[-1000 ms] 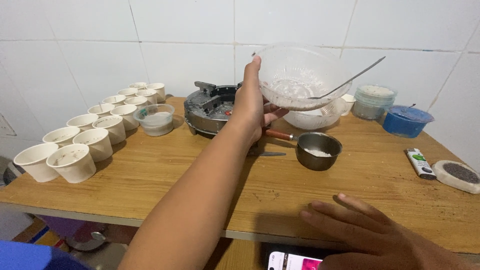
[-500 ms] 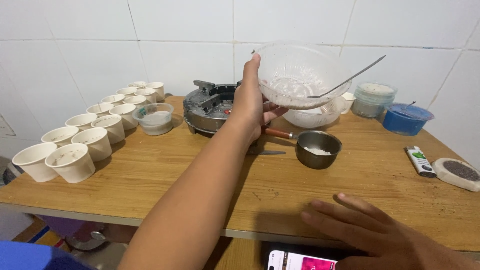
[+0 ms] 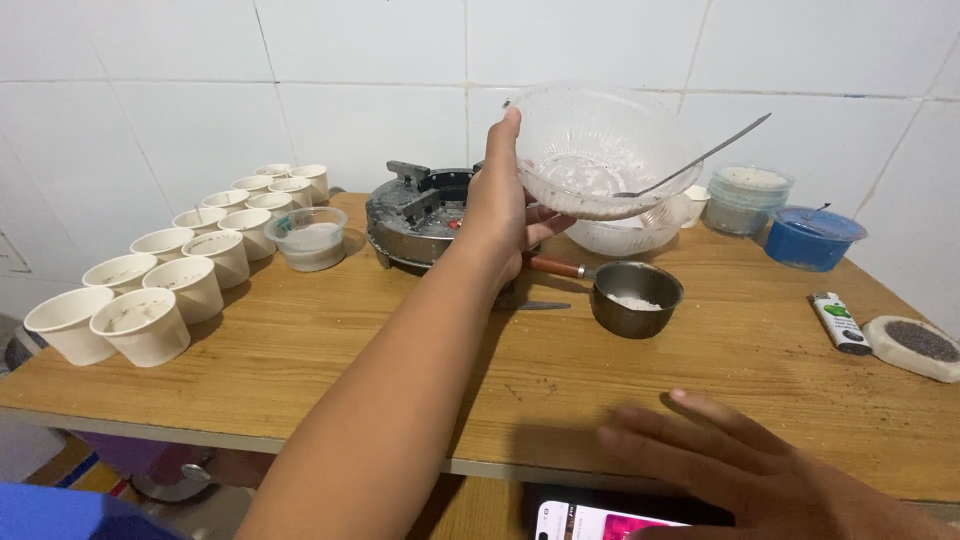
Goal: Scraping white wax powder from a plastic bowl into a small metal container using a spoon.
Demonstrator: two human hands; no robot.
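Clear glass bowl (image 3: 600,150), upper centre of the frame, is nearly empty, a spoon (image 3: 695,158) leaning inside; the left hand (image 3: 505,215) grips its rim. Paper cups (image 3: 160,280) at left look filled. The right hand (image 3: 760,470), lower right, lies flat, fingers spread, holding nothing.

Clear, ribbed plastic bowl (image 3: 600,150), smeared cloudy inside, with a thin shiny metal spoon (image 3: 695,158) in it. Just below the bowl, a dull steel pan (image 3: 637,298). Matt, grainy wood table (image 3: 330,350). Left of the bowl, matt white paper cups (image 3: 140,325). Glossy wall tiles (image 3: 360,60) behind.
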